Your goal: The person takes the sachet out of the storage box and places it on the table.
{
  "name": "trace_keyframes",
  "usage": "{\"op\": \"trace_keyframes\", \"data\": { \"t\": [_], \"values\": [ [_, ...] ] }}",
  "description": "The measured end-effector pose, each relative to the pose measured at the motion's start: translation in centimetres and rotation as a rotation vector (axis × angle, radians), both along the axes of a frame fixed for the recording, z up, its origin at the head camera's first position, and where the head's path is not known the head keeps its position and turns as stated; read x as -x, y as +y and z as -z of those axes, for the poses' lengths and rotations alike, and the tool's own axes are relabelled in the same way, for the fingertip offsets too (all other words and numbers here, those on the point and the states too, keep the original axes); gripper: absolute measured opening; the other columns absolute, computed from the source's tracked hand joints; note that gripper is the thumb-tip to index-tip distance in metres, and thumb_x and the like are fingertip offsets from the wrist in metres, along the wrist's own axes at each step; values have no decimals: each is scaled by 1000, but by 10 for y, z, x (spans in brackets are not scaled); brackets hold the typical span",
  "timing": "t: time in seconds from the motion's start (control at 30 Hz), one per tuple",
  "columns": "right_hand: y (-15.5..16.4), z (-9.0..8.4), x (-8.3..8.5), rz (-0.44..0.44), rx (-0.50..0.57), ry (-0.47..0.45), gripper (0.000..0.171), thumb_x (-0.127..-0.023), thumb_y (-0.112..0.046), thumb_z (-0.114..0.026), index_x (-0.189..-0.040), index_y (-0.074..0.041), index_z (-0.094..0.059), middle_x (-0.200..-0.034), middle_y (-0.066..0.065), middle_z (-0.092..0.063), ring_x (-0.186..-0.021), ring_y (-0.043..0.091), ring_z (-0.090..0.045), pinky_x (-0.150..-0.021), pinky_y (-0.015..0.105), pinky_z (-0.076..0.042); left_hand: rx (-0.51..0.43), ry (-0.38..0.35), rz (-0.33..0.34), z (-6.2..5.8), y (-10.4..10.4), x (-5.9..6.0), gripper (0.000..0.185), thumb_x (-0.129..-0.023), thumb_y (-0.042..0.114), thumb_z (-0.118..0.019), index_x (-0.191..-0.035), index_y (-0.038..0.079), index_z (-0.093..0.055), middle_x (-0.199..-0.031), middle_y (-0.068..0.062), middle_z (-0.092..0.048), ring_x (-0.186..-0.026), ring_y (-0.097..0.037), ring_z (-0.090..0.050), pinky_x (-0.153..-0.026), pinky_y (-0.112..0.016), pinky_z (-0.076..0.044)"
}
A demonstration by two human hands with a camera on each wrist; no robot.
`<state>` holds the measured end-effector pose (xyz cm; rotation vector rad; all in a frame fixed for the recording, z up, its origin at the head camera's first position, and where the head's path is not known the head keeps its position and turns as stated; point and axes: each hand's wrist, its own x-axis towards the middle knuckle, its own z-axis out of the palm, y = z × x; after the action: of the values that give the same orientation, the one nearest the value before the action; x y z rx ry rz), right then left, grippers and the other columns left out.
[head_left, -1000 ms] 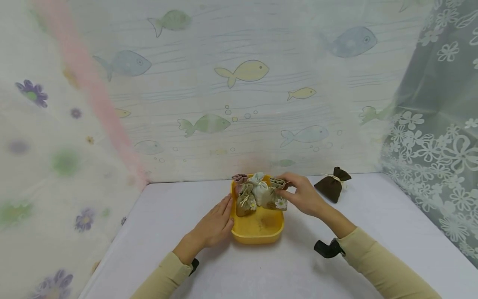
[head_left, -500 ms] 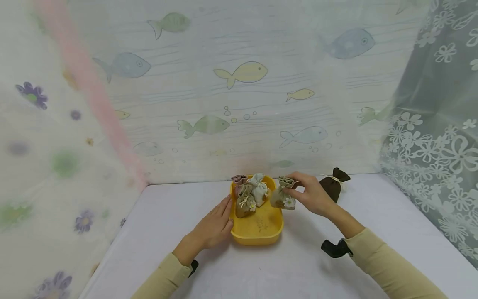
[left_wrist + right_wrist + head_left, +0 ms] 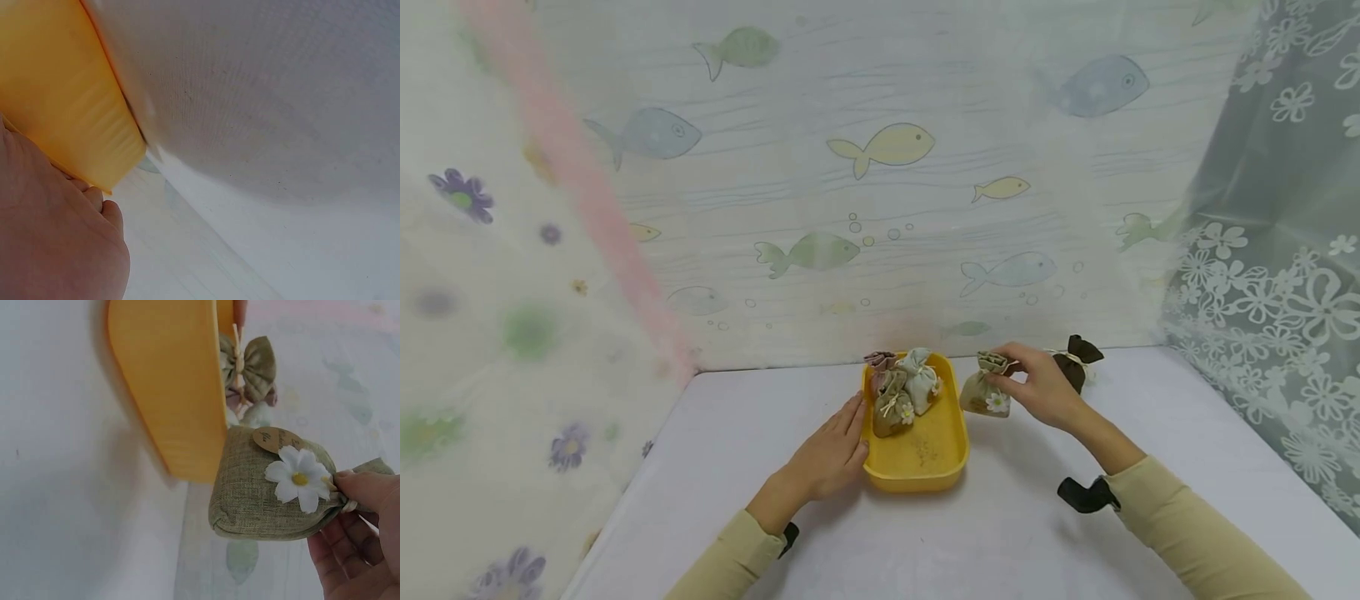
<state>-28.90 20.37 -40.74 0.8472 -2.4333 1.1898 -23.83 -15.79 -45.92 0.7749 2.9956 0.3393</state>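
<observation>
1. Fingers of the left hand [image 3: 829,454] lay flat and straight against the left side of the yellow tray [image 3: 917,471]. They pressed on its wall and held nothing.
2. The tray sat on the white table [image 3: 737,433]. Three little bags stood at its far end: a brown bag with a daisy [image 3: 892,408], a pale bag [image 3: 919,377] and a pinkish bag [image 3: 880,362] behind them.
3. The right hand [image 3: 1045,392] pinched the tied neck of a green sachet with a white daisy [image 3: 988,393]. The sachet hung just beside the tray's right wall, outside it, above the table.
4. A dark brown bag [image 3: 1075,360] sat on the table right behind that hand.
5. The pinch was only on the thin neck, so I think the sachet could slip and drop. The hand could also bump the dark brown bag, since it was so close.
6. A small round tag [image 3: 275,439] was on the sachet above the daisy. It had writing, but it was too small to read.
</observation>
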Motion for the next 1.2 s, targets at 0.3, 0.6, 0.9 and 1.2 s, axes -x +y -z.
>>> {"op": "trace_keyframes", "data": {
  "t": [0.3,0.6,0.9,1.2],
  "values": [
    [12,9,10,73,-27,-19,23,-94,-6,-73,-116,-2,-70,-105,8,-72,-90,22,-66,-82,41,-58,2,-4,1,-1,0,-1,65,-110,32,-32,-162,-3,-14,-172,-14,-5,-158,-28,-10,-127,-45,-18],
    [18,18,21,112,-22,-10,23,-93,-5,-73,-116,1,-69,-105,12,-72,-89,24,-66,-78,36,-58,2,-9,1,-2,1,-1,65,-110,32,-32,-162,-3,-14,-172,-14,-5,-158,-28,-10,-127,-44,-17],
    [18,25,34,143,-26,-67,29,-96,-6,-71,-123,3,-67,-109,15,-70,-96,29,-65,-83,41,-57,5,-5,4,0,0,2,65,-111,33,-31,-162,-2,-12,-172,-13,-3,-158,-27,-8,-127,-45,-17],
    [13,36,47,148,2,-65,26,-95,-3,-70,-120,5,-67,-106,16,-69,-93,28,-65,-84,41,-58,-12,-12,5,0,0,2,65,-110,32,-32,-162,-3,-13,-172,-14,-4,-158,-28,-9,-127,-45,-18]
  ]
}}
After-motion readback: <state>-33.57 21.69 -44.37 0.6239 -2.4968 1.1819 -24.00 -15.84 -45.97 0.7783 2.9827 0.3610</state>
